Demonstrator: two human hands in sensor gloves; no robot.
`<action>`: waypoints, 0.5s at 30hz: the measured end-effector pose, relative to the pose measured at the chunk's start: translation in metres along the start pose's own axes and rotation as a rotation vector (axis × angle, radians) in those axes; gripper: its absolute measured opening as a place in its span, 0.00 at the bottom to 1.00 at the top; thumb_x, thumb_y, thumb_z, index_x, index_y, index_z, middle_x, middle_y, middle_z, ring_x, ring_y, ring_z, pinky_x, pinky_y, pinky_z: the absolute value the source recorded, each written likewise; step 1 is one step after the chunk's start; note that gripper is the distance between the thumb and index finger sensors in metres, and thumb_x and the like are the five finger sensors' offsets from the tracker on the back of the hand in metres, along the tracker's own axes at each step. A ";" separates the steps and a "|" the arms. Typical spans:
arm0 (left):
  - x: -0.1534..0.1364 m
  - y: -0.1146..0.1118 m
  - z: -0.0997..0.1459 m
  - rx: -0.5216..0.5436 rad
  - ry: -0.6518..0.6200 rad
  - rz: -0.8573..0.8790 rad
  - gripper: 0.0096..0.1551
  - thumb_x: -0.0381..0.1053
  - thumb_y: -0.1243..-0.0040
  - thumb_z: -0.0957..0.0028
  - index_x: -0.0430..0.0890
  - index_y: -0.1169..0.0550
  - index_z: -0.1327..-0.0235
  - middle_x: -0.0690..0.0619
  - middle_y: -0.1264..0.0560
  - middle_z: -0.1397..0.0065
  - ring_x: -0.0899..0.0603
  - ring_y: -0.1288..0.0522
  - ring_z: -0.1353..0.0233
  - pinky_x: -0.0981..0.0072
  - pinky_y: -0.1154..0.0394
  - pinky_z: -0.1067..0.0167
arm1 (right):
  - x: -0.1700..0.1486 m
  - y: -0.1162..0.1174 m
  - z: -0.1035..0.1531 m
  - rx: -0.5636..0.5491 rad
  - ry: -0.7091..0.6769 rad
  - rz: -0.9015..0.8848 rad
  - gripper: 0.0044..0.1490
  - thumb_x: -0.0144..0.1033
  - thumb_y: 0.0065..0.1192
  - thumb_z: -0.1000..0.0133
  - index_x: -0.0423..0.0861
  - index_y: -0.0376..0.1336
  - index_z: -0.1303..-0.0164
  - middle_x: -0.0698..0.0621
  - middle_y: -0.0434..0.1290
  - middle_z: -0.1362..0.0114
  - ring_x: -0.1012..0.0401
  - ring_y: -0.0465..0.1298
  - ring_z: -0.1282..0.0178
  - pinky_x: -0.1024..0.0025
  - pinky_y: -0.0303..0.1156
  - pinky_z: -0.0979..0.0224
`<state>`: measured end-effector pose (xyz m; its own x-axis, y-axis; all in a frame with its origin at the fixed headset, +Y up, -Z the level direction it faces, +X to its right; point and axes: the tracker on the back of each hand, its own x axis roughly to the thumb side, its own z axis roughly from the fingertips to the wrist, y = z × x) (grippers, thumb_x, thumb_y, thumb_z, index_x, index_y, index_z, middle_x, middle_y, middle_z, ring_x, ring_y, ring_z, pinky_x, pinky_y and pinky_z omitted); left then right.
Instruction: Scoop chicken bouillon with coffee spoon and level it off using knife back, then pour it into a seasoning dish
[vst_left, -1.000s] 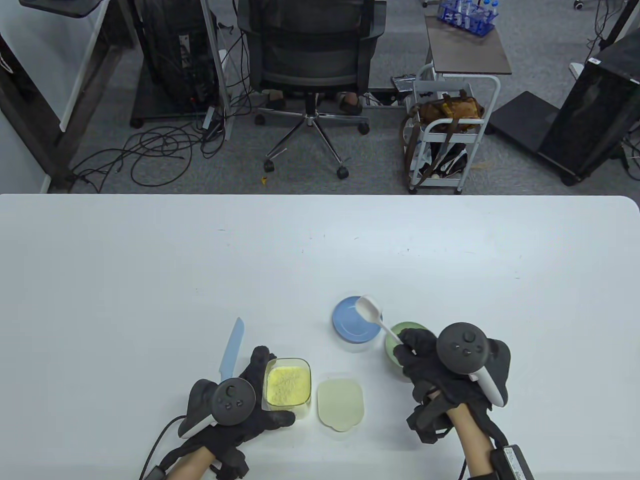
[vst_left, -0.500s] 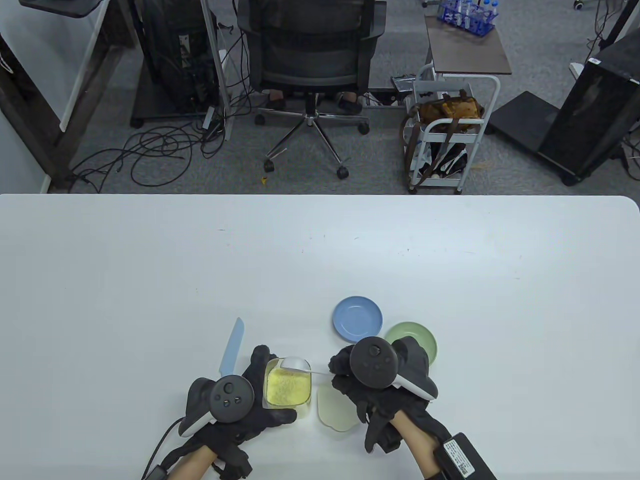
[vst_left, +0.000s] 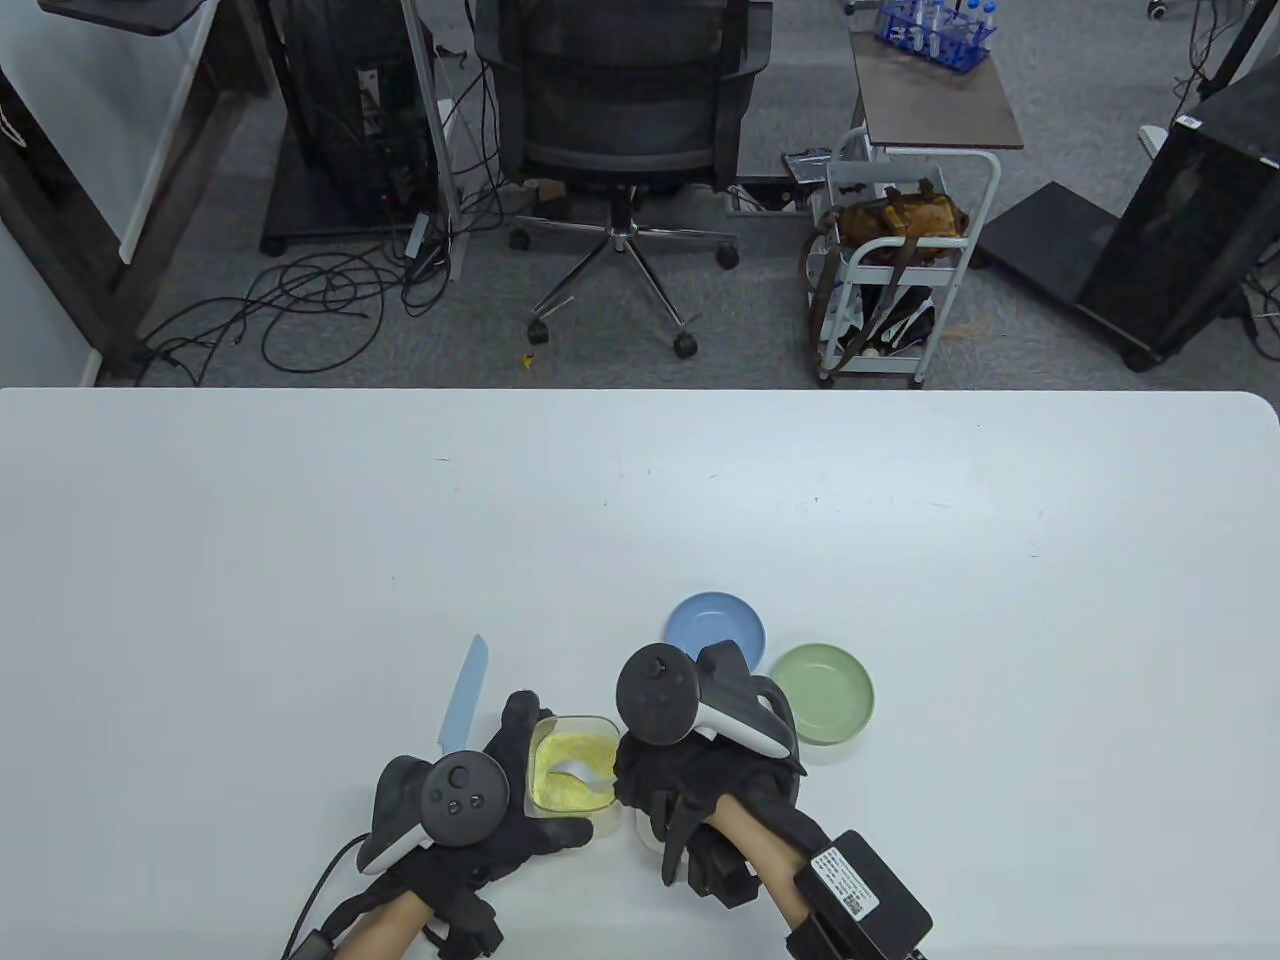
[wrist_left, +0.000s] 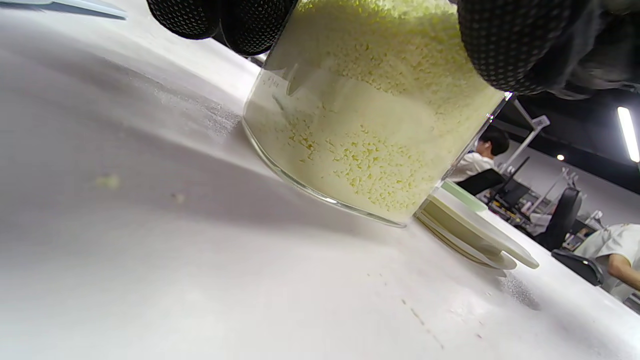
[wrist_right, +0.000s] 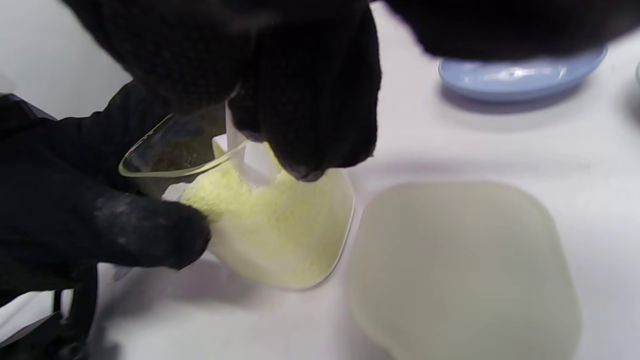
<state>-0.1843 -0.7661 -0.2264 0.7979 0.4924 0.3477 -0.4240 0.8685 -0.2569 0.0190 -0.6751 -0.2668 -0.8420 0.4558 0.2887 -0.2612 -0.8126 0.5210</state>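
A clear glass container (vst_left: 572, 765) of yellow bouillon granules (wrist_left: 370, 110) stands near the table's front edge. My left hand (vst_left: 510, 800) grips it, fingers on its far-left side and thumb at its near side. My right hand (vst_left: 665, 775) holds a white coffee spoon (vst_left: 580, 775) whose bowl is dug into the granules (wrist_right: 260, 210); the spoon's handle (wrist_right: 245, 160) runs up under my fingers. A light-blue knife (vst_left: 466, 695) lies left of the container. A blue dish (vst_left: 715, 632) and a green dish (vst_left: 822, 693) sit to the right.
The container's pale lid (wrist_right: 465, 270) lies flat just right of it, partly under my right hand in the table view. The white table (vst_left: 300, 560) stretches away behind. An office chair (vst_left: 620, 110) and a white cart (vst_left: 900, 260) stand beyond its far edge.
My right hand carried the spoon left from over the blue dish to the container and has now pushed its bowl down into the granules. The left hand kept its grip.
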 end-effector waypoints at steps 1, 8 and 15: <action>0.000 0.000 0.000 0.000 0.000 0.000 0.79 0.70 0.33 0.64 0.35 0.67 0.26 0.39 0.44 0.18 0.35 0.36 0.18 0.43 0.38 0.26 | -0.002 0.001 -0.001 0.005 0.004 -0.021 0.22 0.33 0.72 0.56 0.31 0.74 0.62 0.32 0.83 0.66 0.72 0.76 0.92 0.65 0.80 0.78; 0.000 0.000 0.000 -0.001 0.001 -0.006 0.79 0.70 0.33 0.63 0.35 0.67 0.26 0.39 0.44 0.18 0.35 0.36 0.18 0.43 0.38 0.26 | -0.028 0.013 -0.008 0.100 0.064 -0.278 0.23 0.35 0.64 0.52 0.27 0.73 0.65 0.37 0.82 0.78 0.76 0.77 0.95 0.69 0.81 0.83; 0.000 0.010 0.002 -0.059 0.004 -0.044 0.77 0.70 0.33 0.63 0.38 0.67 0.25 0.40 0.47 0.16 0.34 0.41 0.16 0.41 0.41 0.24 | -0.049 0.011 0.002 0.032 0.061 -0.447 0.24 0.34 0.64 0.52 0.26 0.73 0.67 0.38 0.82 0.81 0.76 0.77 0.97 0.70 0.81 0.85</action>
<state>-0.1895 -0.7571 -0.2274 0.8168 0.4538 0.3563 -0.3630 0.8842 -0.2940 0.0590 -0.7055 -0.2737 -0.6764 0.7363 -0.0181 -0.5919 -0.5288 0.6083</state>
